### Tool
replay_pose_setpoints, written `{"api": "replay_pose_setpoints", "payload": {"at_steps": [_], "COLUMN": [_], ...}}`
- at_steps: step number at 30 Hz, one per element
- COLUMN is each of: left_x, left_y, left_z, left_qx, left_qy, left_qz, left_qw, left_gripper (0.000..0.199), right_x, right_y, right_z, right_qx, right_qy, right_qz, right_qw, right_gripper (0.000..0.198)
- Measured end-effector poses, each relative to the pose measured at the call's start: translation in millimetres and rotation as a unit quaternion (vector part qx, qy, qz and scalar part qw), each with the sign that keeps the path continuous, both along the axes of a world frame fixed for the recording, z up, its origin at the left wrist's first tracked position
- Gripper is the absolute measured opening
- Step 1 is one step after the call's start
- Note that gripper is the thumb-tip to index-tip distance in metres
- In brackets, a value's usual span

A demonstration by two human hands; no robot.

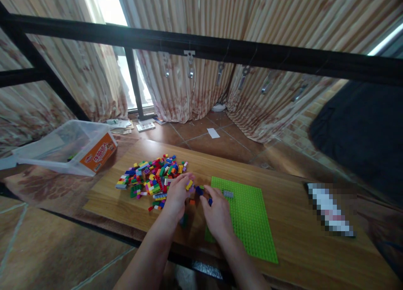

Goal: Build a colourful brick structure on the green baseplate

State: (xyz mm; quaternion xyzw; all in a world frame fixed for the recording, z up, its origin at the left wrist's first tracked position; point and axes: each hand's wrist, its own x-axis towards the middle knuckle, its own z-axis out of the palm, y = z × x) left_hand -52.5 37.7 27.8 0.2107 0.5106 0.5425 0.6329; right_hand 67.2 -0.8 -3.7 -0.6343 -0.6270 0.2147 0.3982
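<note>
My left hand point(178, 195) reaches over the right edge of a pile of mixed toy building bricks point(154, 178). Its closed fingers are on a yellow brick point(189, 184), with some purple showing just below. Opposite it, my right hand point(218, 210) has thumb and forefinger curled around a dark blue brick point(199, 191). Another blue brick point(210, 201) shows between that thumb and finger. Under the right hand lies the left part of a green studded baseplate point(252, 222), with a grey brick point(228, 194) on it. An orange brick point(192, 202) sits on the table between my hands.
The wooden table point(296, 222) carries a pixelated flat object point(330, 210) at right. A clear plastic bin point(63, 155) with an orange label stands at left. Beyond the table, a black metal bar point(201, 46) with hanging clips crosses the view before striped curtains point(195, 92).
</note>
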Motion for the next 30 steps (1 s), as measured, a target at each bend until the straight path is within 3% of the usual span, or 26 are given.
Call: {"api": "replay_pose_setpoints", "payload": {"at_steps": [4,7,9,13,16,20,26,30], "left_x": [-2.4,-4.2,-6.3,-9.8,-9.5,-7.8,-12.4,-13.2], "left_y": [3.4,6.2,7.5,7.5,5.9,4.2,7.9,10.9], "left_z": [-4.5,-10.4,-13.5,-14.1,-10.8,-7.1,-5.0,-1.2], "left_qx": [0.015,0.048,0.082,0.122,0.122,0.134,0.151,0.152], "left_qy": [0.029,0.126,0.235,0.43,0.489,0.521,0.501,0.388], "left_qz": [-0.007,-0.029,-0.048,-0.087,-0.098,-0.101,-0.065,-0.038], "left_qw": [0.999,0.99,0.967,0.89,0.858,0.837,0.85,0.908], "left_gripper": [0.026,0.023,0.025,0.029,0.032,0.033,0.032,0.033], "right_x": [4.3,2.0,-2.1,-13.2,-21.2,-27.3,-25.0,-14.8], "right_y": [-2.0,-6.4,-13.1,-34.5,-46.3,-42.1,-25.1,-24.8], "right_z": [6.0,12.3,16.7,17.4,8.2,-4.1,-0.5,7.1], "right_qx": [0.01,0.003,-0.016,-0.097,-0.13,-0.1,-0.03,-0.009], "right_qy": [0.015,0.038,0.053,0.054,0.006,-0.059,-0.019,0.048], "right_qz": [0.0,0.015,0.045,0.159,0.209,0.215,0.172,0.118], "right_qw": [1.0,0.999,0.997,0.981,0.969,0.97,0.984,0.992], "right_gripper": [0.024,0.022,0.019,0.014,0.022,0.029,0.037,0.026]}}
